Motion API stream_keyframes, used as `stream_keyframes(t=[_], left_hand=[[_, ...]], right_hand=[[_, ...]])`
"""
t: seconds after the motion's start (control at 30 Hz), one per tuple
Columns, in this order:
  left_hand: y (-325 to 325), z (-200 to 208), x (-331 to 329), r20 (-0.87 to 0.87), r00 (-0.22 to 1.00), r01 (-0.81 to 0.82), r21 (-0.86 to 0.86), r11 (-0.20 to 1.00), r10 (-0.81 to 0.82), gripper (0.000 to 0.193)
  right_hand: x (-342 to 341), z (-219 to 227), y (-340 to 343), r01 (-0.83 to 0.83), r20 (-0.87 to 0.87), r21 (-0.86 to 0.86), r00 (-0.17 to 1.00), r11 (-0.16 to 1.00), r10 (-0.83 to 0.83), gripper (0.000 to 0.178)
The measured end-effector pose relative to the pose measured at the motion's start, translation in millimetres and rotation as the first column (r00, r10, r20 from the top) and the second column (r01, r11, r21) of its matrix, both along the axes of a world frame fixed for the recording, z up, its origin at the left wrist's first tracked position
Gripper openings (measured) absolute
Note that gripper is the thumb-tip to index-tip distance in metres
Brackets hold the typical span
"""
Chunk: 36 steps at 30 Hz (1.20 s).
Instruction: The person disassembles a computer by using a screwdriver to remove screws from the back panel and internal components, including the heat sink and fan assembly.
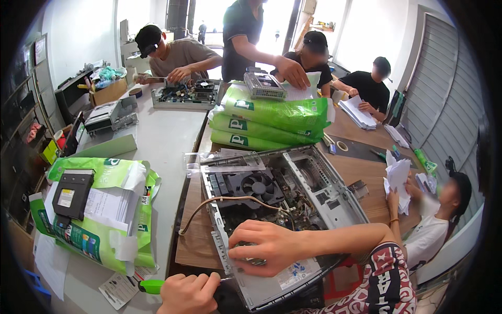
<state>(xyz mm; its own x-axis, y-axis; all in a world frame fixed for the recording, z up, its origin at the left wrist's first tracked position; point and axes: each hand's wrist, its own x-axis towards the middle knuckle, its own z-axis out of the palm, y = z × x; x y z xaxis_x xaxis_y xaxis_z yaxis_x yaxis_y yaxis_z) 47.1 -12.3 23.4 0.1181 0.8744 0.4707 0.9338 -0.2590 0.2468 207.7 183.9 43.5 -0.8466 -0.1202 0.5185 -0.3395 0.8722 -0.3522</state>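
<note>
A desktop computer case (334, 209) lies with its cover off on the wooden table, turned at a slant before me. Inside it sit a black fan (257, 187), circuit boards and a brown bundle of wires (206, 203) that loops out over the left side. My right hand (266, 247) rests on the near part of the case with its fingers stretched apart; what lies under the palm is partly hidden. At the near left corner my left hand (189, 294) is closed around a screwdriver with a green handle (151, 286), its tip by the case's edge.
Green paper packs (266, 123) are stacked behind the case, a metal drive (264, 85) on top. Another pack (104, 209) with a black drive (73, 193) lies left on the grey table. Tape (342, 146) lies right. Several people work around the tables, one at another open computer (180, 97).
</note>
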Motion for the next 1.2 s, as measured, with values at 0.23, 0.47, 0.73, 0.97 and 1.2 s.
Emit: stream_keyframes(t=[0.23, 0.47, 0.73, 0.97, 1.2], left_hand=[[0, 0, 4, -0.081, 0.996, -0.028, 0.065, 0.998, 0.033, 0.023], [-4, 9, 5, 0.055, 0.998, -0.008, -0.141, 0.99, 0.016, 0.014], [-4, 29, 1, 0.298, 0.952, 0.022, -0.302, 0.953, 0.073, 0.009], [0, 37, 2, 0.299, 0.953, 0.087, -0.411, 0.907, 0.044, 0.019], [0, 37, 6, 0.011, 0.991, -0.094, -0.637, 0.765, 0.131, 0.032]], right_hand=[[0, -3, 1, -0.008, -0.032, -0.007, 0.999, 1.0, 0.008, 0.019], [-1, -3, 0, -0.01, -0.037, 0.005, 0.999, 1.0, 0.01, 0.019], [-4, -4, 2, -0.016, -0.049, -0.02, 0.999, 1.0, 0.015, 0.021], [4, -9, 9, -0.009, -0.097, 0.047, 0.995, 0.999, 0.013, 0.017], [-4, -29, 12, -0.03, -0.243, 0.038, 0.969, 0.999, 0.039, 0.018]])
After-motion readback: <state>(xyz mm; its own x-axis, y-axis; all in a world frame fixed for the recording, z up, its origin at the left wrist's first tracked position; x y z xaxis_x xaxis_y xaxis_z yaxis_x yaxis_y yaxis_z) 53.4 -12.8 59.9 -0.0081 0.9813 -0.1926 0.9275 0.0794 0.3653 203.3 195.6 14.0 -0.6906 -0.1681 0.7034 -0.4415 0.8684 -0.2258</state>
